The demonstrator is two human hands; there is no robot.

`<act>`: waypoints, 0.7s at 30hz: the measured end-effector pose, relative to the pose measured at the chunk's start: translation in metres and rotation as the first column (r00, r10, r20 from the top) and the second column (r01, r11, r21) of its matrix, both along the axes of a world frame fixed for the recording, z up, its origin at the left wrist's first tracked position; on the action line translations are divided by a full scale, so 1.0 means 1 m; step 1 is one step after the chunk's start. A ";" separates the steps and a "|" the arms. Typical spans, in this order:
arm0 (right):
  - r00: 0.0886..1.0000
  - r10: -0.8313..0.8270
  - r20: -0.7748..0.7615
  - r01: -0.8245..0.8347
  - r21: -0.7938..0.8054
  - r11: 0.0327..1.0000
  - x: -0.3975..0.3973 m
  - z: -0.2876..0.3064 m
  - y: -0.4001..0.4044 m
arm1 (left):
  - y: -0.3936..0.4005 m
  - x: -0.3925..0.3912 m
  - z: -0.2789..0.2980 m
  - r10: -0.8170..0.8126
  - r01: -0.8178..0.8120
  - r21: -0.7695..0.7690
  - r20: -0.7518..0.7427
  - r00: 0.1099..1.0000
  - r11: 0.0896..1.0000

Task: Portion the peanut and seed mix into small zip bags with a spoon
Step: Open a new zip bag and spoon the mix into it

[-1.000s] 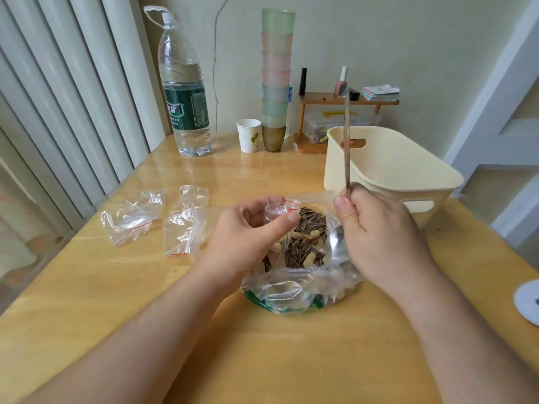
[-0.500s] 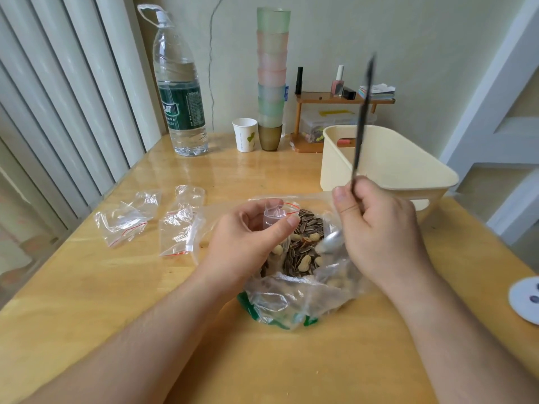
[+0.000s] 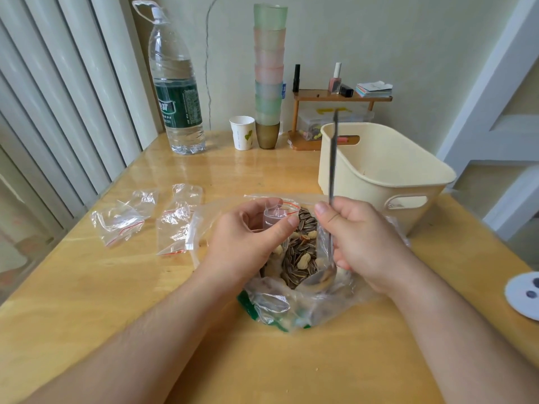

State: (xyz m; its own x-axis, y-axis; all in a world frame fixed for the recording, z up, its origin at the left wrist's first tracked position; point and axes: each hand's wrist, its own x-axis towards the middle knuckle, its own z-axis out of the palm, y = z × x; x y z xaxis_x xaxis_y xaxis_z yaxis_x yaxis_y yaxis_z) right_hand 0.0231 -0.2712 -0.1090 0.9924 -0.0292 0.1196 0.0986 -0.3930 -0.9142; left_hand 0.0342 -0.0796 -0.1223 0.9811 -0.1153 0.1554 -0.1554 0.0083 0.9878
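A large clear plastic bag lies open on the wooden table, filled with the peanut and sunflower seed mix. My left hand pinches a small zip bag with a red strip, held open above the mix. My right hand grips a long metal spoon. Its handle points up and its bowl dips into the near side of the mix. Two more small zip bags lie flat to the left.
A cream plastic basket stands right of the big bag. At the back are a large water bottle, a paper cup, a tall stack of coloured cups and a small wooden shelf. A white disc lies at the right edge.
The spoon's handle swung from tilted right to nearly upright, and its bowl moved down and nearer into the mix. My left hand kept the small bag in place.
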 end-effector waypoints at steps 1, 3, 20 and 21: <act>0.999 0.036 -0.036 -0.036 0.018 0.999 0.000 -0.003 0.001 | 0.000 0.001 -0.002 0.002 -0.002 0.005 0.002 1.000 1.000; 0.994 0.081 -0.077 -0.081 -0.003 0.997 -0.001 -0.006 0.000 | 0.000 0.002 -0.002 0.007 -0.007 -0.001 0.003 1.000 1.000; 0.954 0.232 -0.190 -0.209 0.131 0.969 -0.013 0.008 0.008 | -0.015 0.006 -0.016 0.138 -0.137 -0.039 0.043 0.989 0.990; 0.952 0.234 -0.199 -0.212 0.130 0.969 -0.013 0.008 0.008 | -0.014 0.006 -0.014 0.130 -0.128 -0.058 0.036 0.991 0.990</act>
